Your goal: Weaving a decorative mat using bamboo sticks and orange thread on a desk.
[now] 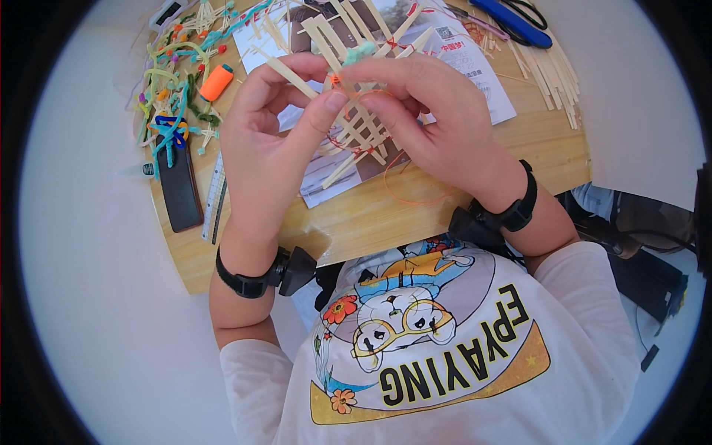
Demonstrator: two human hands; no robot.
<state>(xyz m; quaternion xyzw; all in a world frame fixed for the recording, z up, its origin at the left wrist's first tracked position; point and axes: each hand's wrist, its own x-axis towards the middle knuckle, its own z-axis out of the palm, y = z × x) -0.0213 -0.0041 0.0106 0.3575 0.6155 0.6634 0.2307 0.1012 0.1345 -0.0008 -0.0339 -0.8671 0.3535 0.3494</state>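
Observation:
Both hands are up at a lattice of pale wooden strips (363, 127), its crossings tied here and there with red thread. My left hand (271, 122) has its thumb and fingers closed on strips at the lattice's left side. Opposite it, my right hand (445, 111) pinches a thin orange thread (406, 200), which loops down below the lattice toward the table edge. A small orange knot (335, 78) shows between the fingertips. Just above the fingers is a fuzzy mint-green piece (360, 52). My fingers partly hide the middle of the lattice.
Printed papers (482, 96) lie under the lattice on the wooden table (348, 226). At left are colourful pipe-cleaner pieces (167, 81), an orange-and-black marker-like item (216, 82), a dark phone-like slab (178, 189) and a ruler (213, 199). Loose strips (552, 81) and a blue-handled tool (519, 26) are at right.

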